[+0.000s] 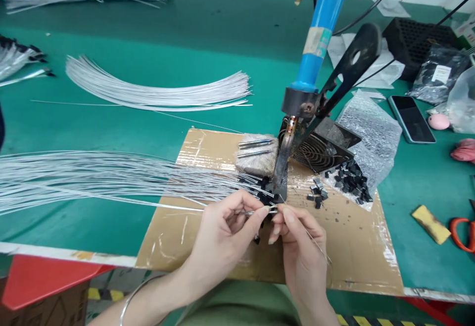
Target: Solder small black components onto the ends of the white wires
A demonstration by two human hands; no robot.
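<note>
My left hand [232, 239] is closed in a pinch on the end of a white wire [178, 207], which trails off to the left. Just beside it, my right hand [304, 247] has its fingers pinched together with a thin silvery solder wire [313, 239] running through them. The fingertips nearly meet at a small dark part, partly hidden. Right above them the hot metal tip [284, 155] of a blue soldering iron [321, 29] points down from its black bracket. Many white wires [122, 177] with black ends lie under and behind my left hand.
A cardboard sheet [349, 256] covers the green table [122, 133] here. Loose black connectors [351, 180] lie at the right, near a small fan [315, 150]. Farther right are a phone [411, 118], a yellow sponge [430, 223] and orange-handled scissors [460, 234]. A wire bundle [159, 93] lies behind.
</note>
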